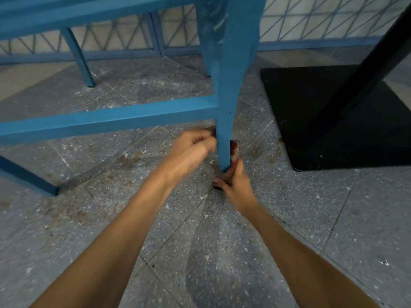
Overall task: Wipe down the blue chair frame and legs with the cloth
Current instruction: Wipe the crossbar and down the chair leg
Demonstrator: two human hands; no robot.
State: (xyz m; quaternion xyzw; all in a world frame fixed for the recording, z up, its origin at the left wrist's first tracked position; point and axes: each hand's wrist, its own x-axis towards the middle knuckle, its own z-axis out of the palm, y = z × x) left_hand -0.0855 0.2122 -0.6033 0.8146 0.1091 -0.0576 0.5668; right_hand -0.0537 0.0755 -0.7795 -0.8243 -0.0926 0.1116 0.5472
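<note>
One cloth [234, 152]: red and pale, against the right side of the blue chair leg [226, 116] near its foot, just above the right hand [236, 184].
Right hand: fingers curled, pinching the cloth's lower end.
Left hand [193, 150]: curled against the leg's left side; I cannot tell what it grips.
Arms: both stretched forward over the floor [200, 245].

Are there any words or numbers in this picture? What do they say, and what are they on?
None: no words, numbers, labels or signs can be read anywhere.
The blue chair leg is plain paint, the cloth is too blurred to tell, the black table base is bare, and the wall tiles carry only lines.
</note>
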